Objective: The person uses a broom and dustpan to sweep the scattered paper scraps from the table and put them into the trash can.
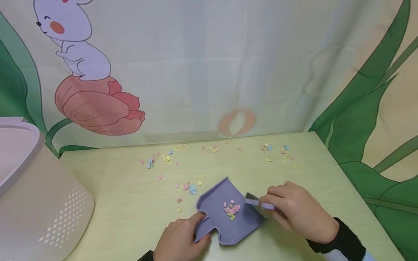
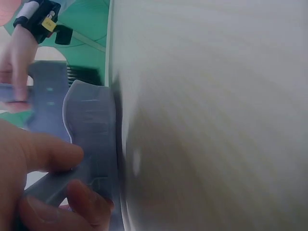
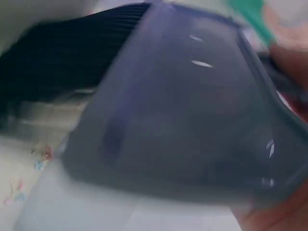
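Observation:
A purple dustpan [image 1: 213, 199] lies on the table with a small heap of pink and yellow paper scraps [image 1: 232, 209] in it. My left hand [image 1: 183, 235] grips its short handle, thumb on top; the left wrist view shows the fingers [image 2: 53, 154] curled round that handle. In my right hand [image 1: 294, 206] is a small purple brush [image 1: 259, 204] with dark bristles, pinched by its handle beside the dustpan's right edge. The brush [image 3: 183, 106] fills much of the right wrist view and is blurred there.
More scraps in pink, yellow and blue lie scattered on the table [image 1: 124, 203], near its back edge and left of the dustpan. A pale perforated bin [image 1: 62, 192] stands at the left. A printed curtain [image 1: 196, 72] hangs behind the table.

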### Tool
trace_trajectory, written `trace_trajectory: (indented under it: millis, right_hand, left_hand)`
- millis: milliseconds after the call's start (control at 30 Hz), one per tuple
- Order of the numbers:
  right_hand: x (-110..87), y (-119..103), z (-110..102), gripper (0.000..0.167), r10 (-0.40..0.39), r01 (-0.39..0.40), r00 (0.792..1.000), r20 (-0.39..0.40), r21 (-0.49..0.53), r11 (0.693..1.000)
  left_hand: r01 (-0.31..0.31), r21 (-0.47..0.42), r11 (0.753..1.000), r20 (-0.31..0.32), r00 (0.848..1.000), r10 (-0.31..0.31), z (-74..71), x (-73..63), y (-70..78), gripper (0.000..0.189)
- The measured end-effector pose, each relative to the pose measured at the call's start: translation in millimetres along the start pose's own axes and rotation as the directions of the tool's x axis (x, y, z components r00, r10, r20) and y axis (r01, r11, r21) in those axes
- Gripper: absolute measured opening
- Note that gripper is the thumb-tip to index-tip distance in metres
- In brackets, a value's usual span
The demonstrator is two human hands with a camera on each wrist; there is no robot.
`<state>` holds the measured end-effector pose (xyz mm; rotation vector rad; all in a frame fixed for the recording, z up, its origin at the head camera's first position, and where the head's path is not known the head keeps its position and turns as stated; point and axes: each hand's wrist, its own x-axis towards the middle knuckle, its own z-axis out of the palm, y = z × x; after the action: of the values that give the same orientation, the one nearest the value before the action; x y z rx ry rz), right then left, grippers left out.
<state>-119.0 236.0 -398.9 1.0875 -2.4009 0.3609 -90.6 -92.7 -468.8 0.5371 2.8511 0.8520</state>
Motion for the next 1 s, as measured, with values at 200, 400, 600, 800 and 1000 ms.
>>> trace_trajectory:
  millis: [200, 400, 600, 800, 1000]
  right_hand:
    - [-0.9, 3, -1, 0.012, 0.069, -0.065, 0.995, -0.072, 0.051, 0.997]
    - [-1.9, 6, 3, 0.009, 0.103, -0.096, 0.992, -0.073, 0.084, 0.992]
    - [-0.6, 4, -1, 0.013, 0.047, -0.050, 0.998, 0.041, 0.085, 0.995]
    - [-1.9, 3, -20, 0.016, 0.050, -0.070, 0.994, 0.096, 0.219, 0.973]
    - [-2.4, 12, -29, 0.023, 0.096, -0.078, 0.995, -0.029, 0.383, 0.920]
  left_hand:
    - [0.002, -0.007, 1.000, 0.014, 1.000, -0.002, -0.5, 0.0, -0.2, 0.040]
    - [0.018, -0.007, 1.000, 0.028, 0.999, -0.017, 0.0, -0.3, -0.4, 0.043]
    - [0.018, -0.007, 1.000, 0.011, 1.000, -0.018, 0.4, -0.1, -1.0, 0.044]
    - [0.020, -0.015, 1.000, 0.017, 1.000, -0.019, 0.4, 1.2, -2.2, 0.045]
    - [0.004, 0.011, 1.000, -0.013, 1.000, -0.004, 0.5, -0.1, -2.4, 0.043]
